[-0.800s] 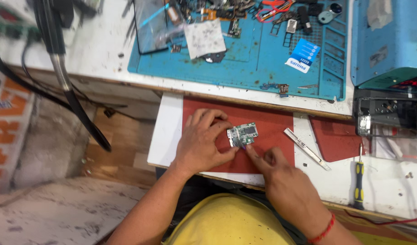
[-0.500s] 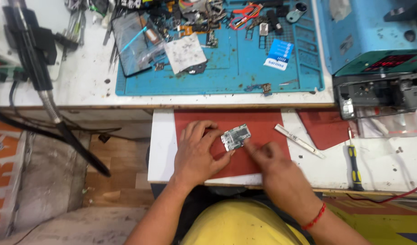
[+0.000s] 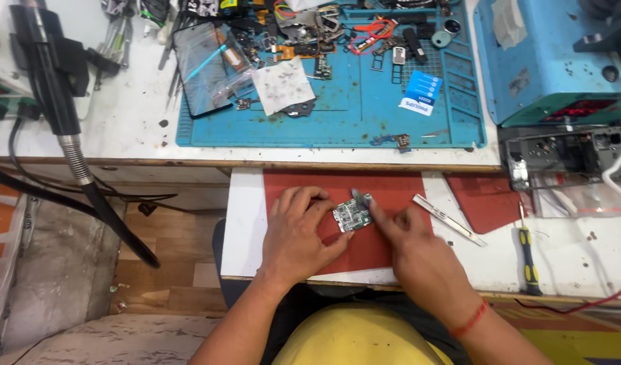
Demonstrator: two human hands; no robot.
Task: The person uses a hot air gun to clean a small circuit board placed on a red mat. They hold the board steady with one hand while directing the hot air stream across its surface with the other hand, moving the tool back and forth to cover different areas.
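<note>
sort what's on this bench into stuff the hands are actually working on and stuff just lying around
In hand: small circuit board, held by left hand and right hand, on the red mat.

Lying about: yellow-handled screwdriver, metal strip, phone screen, blue mat.

a blue work mat (image 3: 364,115) lies on the white surface (image 3: 121,122), strewn along its far edge with small parts and cables. on its left end rests a dark phone screen (image 3: 206,67), beside a white scrap of paper (image 3: 282,84); a small blue-and-white card (image 3: 418,94) sits toward the right. a blue machine (image 3: 547,61) stands at far right, a yellow-handled screwdriver (image 3: 527,260) below it. a black hose (image 3: 87,189) hangs at left.
</note>
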